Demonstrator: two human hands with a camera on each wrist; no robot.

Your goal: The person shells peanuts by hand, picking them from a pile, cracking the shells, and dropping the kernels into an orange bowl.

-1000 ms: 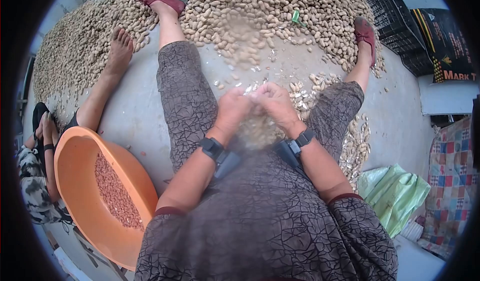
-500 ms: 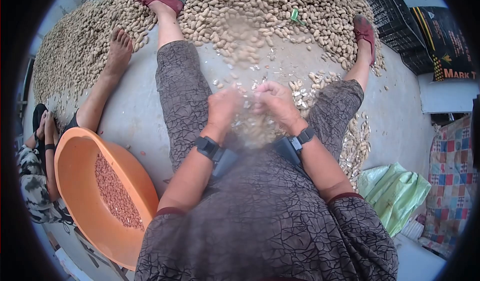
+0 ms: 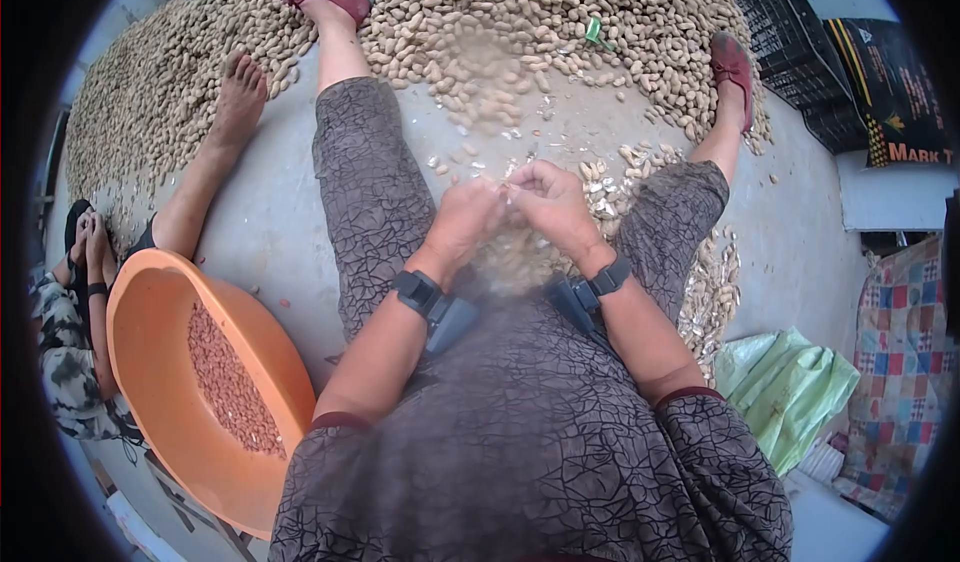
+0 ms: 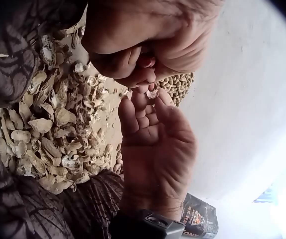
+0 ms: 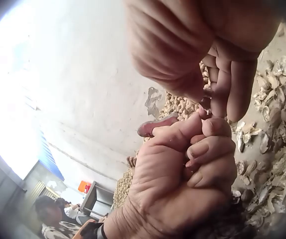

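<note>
In the head view, my left hand [image 3: 462, 220] and right hand [image 3: 556, 212] meet at the fingertips, above the floor between the legs. Reddish peanut kernels [image 4: 146, 62] show inside the curled fingers of my left hand [image 4: 153, 32] in the left wrist view. A small opened peanut pod [image 4: 153, 93], pale with some pink, is pinched at the fingertips of my right hand [image 4: 158, 154]. From the right wrist, kernels [image 5: 197, 139] peek out between the left fingers. Broken shells [image 4: 58, 134] lie below the hands.
Unshelled peanuts [image 3: 560, 22] are heaped ahead. An orange basin [image 3: 130, 362] with red kernels stands at left, near another person's bare foot [image 3: 240, 97]. Shells [image 3: 712, 292] lie beside the right leg. A green sack [image 3: 790, 392] and black crate [image 3: 780, 42] are at right.
My hands drew apart half a second ago, the left moving leftwards, and have come back together at the fingertips. The left is less blurred now.
</note>
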